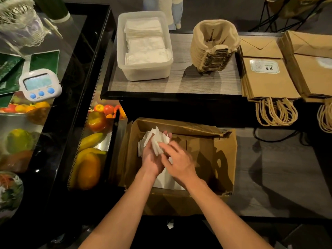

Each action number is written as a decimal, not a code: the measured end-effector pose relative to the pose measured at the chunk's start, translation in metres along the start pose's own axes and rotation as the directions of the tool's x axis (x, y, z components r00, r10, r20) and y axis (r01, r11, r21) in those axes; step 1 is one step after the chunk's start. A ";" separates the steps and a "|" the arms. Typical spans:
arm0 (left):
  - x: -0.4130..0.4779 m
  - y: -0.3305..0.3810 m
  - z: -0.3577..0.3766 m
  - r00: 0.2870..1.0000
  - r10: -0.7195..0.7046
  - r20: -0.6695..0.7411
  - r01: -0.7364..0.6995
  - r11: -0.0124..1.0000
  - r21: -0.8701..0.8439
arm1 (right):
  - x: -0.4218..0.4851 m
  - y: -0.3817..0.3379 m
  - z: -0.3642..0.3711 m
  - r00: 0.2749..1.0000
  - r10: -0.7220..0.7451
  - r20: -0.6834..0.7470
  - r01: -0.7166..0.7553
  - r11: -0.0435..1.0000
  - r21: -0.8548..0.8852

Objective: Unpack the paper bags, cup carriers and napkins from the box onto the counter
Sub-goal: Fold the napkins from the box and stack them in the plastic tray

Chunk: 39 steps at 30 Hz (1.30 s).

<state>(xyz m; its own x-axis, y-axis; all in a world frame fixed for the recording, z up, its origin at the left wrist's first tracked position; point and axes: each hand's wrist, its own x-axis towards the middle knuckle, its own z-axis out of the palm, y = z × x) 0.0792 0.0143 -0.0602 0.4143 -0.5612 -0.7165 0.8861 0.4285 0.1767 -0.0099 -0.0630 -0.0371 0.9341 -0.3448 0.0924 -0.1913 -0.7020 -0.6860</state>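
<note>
Both my hands are down inside the open cardboard box (222, 155) on the floor. My left hand (152, 159) holds a loose bunch of white napkins (157, 139) from below. My right hand (177, 159) pinches the same bunch from the right. More white napkins (164, 180) lie on the box bottom under my wrists. On the counter (179, 83) stand a clear plastic tub (143, 72) holding stacked napkins, a stack of pulp cup carriers (213, 49), and two piles of brown paper bags (267, 81) with twisted handles hanging over the edge.
A black glass display case (79, 72) with fruit (97, 121) stands at the left. A white digital timer (40, 85) sits on its top. The box flaps stand up around my hands. Grey floor (280, 177) lies right of the box.
</note>
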 end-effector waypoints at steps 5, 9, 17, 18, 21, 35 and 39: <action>-0.001 -0.003 0.000 0.996 0.062 -0.060 -0.059 0.997 0.041 | -0.005 0.008 0.009 0.991 -0.123 -0.054 0.121 0.992 -0.039; -0.003 0.001 0.000 0.996 0.024 0.088 -0.013 0.993 -0.121 | -0.007 0.001 0.001 0.975 0.217 -0.041 -0.205 0.960 0.190; 0.000 0.002 0.005 0.993 0.026 0.115 -0.025 1.000 -0.007 | 0.005 -0.008 -0.013 0.911 0.412 0.034 -0.399 0.854 0.333; -0.001 0.003 0.008 0.992 0.045 0.114 -0.049 0.998 0.038 | 0.005 -0.007 -0.014 0.904 0.426 0.034 -0.408 0.837 0.364; -0.001 0.008 0.011 0.992 0.084 0.090 -0.103 0.966 0.236 | 0.003 -0.005 -0.020 0.853 0.502 0.144 -0.495 0.688 0.531; -0.009 0.005 0.020 0.996 0.082 0.042 -0.085 0.994 0.067 | 0.004 -0.016 -0.004 0.971 0.195 -0.142 -0.183 0.979 0.093; -0.006 -0.004 0.011 0.992 0.100 -0.080 -0.084 0.979 0.184 | 0.003 -0.021 0.006 0.996 0.003 -0.092 0.008 0.992 0.122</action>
<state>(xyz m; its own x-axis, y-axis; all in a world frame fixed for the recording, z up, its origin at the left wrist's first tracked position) 0.0754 0.0080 -0.0486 0.4827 -0.4574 -0.7468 0.8714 0.3363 0.3573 -0.0016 -0.0454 -0.0273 0.9017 -0.4031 0.1563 -0.1454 -0.6232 -0.7684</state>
